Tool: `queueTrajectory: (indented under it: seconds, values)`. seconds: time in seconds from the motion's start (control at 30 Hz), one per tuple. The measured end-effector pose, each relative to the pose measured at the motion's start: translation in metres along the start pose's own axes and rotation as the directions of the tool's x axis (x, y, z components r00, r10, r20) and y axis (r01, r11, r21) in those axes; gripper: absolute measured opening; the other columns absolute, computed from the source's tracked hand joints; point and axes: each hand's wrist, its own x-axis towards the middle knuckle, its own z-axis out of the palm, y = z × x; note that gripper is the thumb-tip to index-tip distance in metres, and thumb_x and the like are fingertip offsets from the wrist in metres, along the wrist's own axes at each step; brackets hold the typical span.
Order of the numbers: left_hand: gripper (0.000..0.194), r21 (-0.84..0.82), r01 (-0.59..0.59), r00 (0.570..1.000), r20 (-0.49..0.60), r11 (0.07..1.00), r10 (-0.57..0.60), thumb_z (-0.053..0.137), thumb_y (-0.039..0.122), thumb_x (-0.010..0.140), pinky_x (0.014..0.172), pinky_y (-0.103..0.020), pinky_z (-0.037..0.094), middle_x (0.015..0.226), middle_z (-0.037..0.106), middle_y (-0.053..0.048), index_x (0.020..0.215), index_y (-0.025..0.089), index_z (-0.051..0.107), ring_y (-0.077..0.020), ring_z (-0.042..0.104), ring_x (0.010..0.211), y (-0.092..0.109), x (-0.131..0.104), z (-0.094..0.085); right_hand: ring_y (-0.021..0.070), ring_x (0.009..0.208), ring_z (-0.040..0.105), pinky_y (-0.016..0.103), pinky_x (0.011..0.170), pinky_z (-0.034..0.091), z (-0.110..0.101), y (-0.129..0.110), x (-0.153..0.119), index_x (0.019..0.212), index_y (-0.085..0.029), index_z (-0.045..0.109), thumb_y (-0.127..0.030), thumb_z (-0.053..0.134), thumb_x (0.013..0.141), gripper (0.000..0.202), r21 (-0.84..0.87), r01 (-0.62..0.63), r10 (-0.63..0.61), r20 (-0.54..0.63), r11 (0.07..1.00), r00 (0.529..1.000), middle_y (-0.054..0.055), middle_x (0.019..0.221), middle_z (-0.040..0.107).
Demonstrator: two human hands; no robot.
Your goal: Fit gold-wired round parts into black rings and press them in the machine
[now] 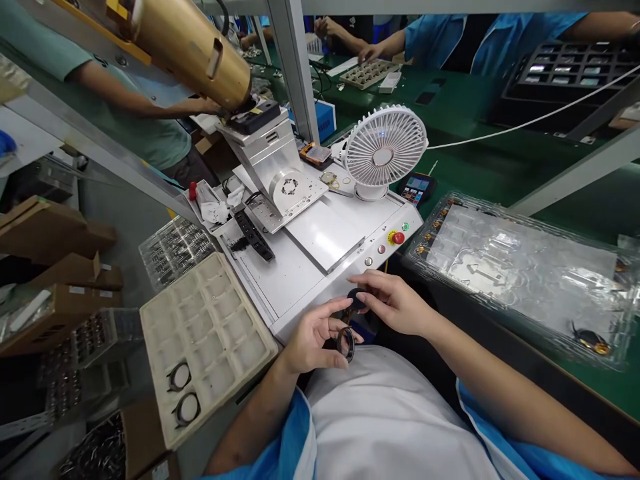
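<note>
In my left hand [316,337] is a black, round watch case [345,344], an open ring held between thumb and fingers. My right hand [397,303] pinches a dark round disc [356,299] in its fingertips, just above the ring. My left index fingertip is close to the disc's edge; whether it touches cannot be made out. Both hands are in front of my body, by the front edge of a white machine base [300,303]. Two similar watch cases, one nearer [187,409] and one farther [179,377], lie in a beige compartment tray [150,320] on the left.
A white fan [384,150] and a red stop button [397,237] are on the machine. Above hangs a gold cylinder [193,53]. Clear plastic trays [525,267] lie on the green bench at right. Cardboard boxes [65,293] stand left. Other people work beyond the frame.
</note>
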Motion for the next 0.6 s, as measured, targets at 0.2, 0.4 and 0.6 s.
queueTrajectory:
  seconds: [0.2, 0.4, 0.6]
  values:
    - [0.1, -0.122, -0.01, 0.997, -0.078, 0.992, 0.0, 0.103, 0.043, 0.047, 0.061, -0.023, 0.052, 0.123, 0.074, -0.018, 0.137, 0.02, 0.066, -0.0228, 0.076, 0.082, -0.003, 0.005, 0.0, 0.0142, 0.072, 0.064, 0.026, 0.06, 0.057, 0.0, -0.001, 0.0, 0.1, -0.02, 0.073, -0.024, 0.054, 0.103, 0.019, -0.013, 0.097, -0.097, -0.018, 0.995, 0.995, 0.007, 0.095, 0.063]
    - [0.1, -0.172, -0.028, 0.987, -0.162, 0.985, 0.0, 0.103, 0.041, 0.049, 0.066, -0.022, 0.051, 0.088, 0.079, -0.01, 0.137, 0.013, 0.065, -0.0232, 0.076, 0.085, -0.011, 0.012, 0.0, 0.0205, 0.087, 0.065, 0.032, 0.073, 0.055, -0.013, 0.0, 0.018, 0.086, -0.02, 0.062, -0.025, 0.059, 0.098, 0.013, -0.248, 0.154, -0.169, -0.041, 0.957, 0.985, 0.01, 0.098, 0.065]
    - [0.101, -0.047, -0.146, 0.968, -0.215, 0.988, 0.133, 0.101, 0.045, 0.055, 0.07, -0.024, 0.054, 0.088, 0.078, -0.008, 0.143, 0.014, 0.061, -0.0239, 0.077, 0.089, -0.007, 0.009, 0.001, 0.0134, 0.045, 0.055, 0.024, 0.047, 0.045, -0.04, 0.016, 0.082, 0.088, -0.022, 0.049, -0.026, 0.061, 0.095, 0.015, 0.054, -0.356, 0.355, -0.315, 0.933, 0.88, -0.002, 0.063, 0.064]
